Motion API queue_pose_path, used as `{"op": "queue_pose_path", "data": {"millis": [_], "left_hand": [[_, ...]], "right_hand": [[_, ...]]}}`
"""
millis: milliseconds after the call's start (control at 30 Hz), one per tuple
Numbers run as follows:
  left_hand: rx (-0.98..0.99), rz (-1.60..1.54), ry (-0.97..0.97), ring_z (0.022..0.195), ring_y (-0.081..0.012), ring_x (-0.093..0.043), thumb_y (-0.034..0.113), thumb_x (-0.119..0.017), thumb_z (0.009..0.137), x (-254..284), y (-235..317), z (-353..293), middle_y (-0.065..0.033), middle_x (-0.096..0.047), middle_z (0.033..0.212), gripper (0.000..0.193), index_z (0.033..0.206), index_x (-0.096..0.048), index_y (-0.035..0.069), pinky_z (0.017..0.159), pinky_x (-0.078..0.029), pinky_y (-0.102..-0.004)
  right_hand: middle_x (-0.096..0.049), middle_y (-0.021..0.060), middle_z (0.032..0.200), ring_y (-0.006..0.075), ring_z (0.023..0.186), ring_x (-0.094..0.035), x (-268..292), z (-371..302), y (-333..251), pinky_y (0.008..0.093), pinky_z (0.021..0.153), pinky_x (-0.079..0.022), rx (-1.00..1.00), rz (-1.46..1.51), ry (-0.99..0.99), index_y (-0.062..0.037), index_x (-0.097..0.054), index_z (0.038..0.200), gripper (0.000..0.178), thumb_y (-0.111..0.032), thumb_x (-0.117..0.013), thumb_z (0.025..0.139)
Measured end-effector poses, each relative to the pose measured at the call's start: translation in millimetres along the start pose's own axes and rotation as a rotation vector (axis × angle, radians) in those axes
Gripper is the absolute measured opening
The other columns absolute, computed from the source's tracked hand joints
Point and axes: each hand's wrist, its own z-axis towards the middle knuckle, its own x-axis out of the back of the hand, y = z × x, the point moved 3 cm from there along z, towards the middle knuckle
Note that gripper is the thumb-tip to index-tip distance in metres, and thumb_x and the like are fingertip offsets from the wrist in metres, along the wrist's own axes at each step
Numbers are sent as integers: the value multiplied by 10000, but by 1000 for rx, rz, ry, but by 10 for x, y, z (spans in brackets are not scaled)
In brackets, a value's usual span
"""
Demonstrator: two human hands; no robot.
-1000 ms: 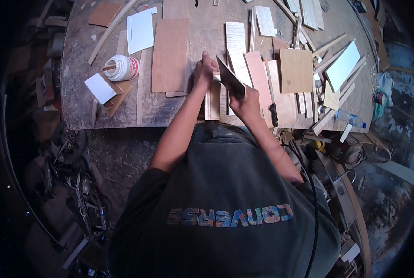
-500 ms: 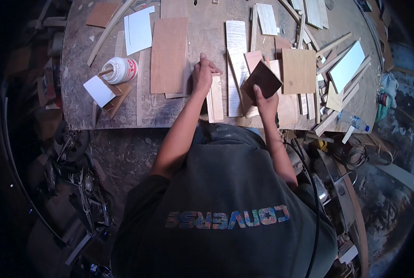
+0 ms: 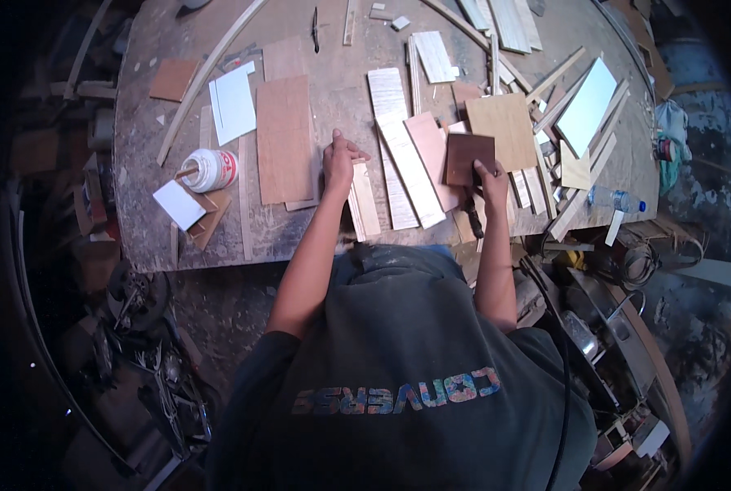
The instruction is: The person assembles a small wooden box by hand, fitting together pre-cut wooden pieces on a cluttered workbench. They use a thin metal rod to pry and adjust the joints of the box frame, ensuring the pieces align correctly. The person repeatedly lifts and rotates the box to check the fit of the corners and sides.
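Observation:
My left hand [image 3: 341,166] is closed around the far end of a pale wooden strip piece [image 3: 365,206], which lies near the table's front edge. Its fingertips curl over the end of the wood. In my right hand [image 3: 490,182] is a dark brown square panel [image 3: 469,157], with the thumb on its face and the other fingers hidden beneath. Just below the panel shows a dark tool handle [image 3: 473,219], whose kind I cannot make out. Between my hands a pale plank [image 3: 413,178] lies slantwise across another pale plank [image 3: 388,96].
A brown board [image 3: 284,139] and a white panel [image 3: 232,105] lie left of my hands. Farther left, a white glue tub [image 3: 210,169] stands by a small white-topped piece [image 3: 179,204]. At right are a square tan board [image 3: 503,131], several strips, and a plastic bottle [image 3: 619,200].
My right hand has turned the brown panel from a diamond angle to nearly square. The slanting plank showed mostly its narrow edge and now shows its broad face. The whole view has shifted.

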Motion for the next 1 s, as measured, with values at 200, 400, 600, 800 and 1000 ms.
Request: {"op": "queue_pose_path", "data": {"millis": [200, 400, 600, 800, 1000], "left_hand": [[-8, -37, -21, 677, -294, -692, 596, -347, 1043, -6, -73, 80, -252, -704, 792, 634, 857, -562, 29, 627, -558, -389], [24, -79, -55, 685, -325, -698, 587, -343, 1046, 18, -84, 105, -267, -693, 819, 626, 903, -550, 14, 646, -574, -417], [11, -80, -13, 657, -335, -704, 577, -339, 1051, -34, 71, -35, -277, -696, 791, 638, 902, -563, -2, 613, -572, -409], [-16, -36, 12, 694, -322, -706, 561, -317, 1063, -13, 100, -83, -260, -698, 804, 616, 926, -549, 8, 652, -576, -394], [11, -23, 28, 713, -304, -695, 548, -306, 1069, -23, 136, -95, -238, -690, 781, 609, 931, -547, 5, 698, -563, -391]], "right_hand": [[-739, 131, 1002, 161, 887, -695, 702, 159, 317, 303, 775, -553, 205, -228, 189, 37, -657, 1143, 384, -138, -820, 842], [-591, -34, 716, 80, 581, -527, 1494, 407, 624, 228, 548, -437, 80, 157, 356, -68, -661, 1092, 184, -168, -701, 944], [-709, 110, 956, 228, 800, -671, 2104, 629, 828, 352, 719, -544, -69, -189, 472, -13, -652, 1229, 456, -194, -693, 813], [-699, 250, 1144, 358, 1085, -681, 1946, 1047, 212, 430, 951, -521, 138, -500, 541, -6, -658, 1208, 462, -238, -669, 809], [-752, 192, 983, 312, 934, -732, 1455, 1804, -403, 386, 856, -559, 298, -487, 356, -26, -720, 1115, 356, -271, -671, 862]]}}
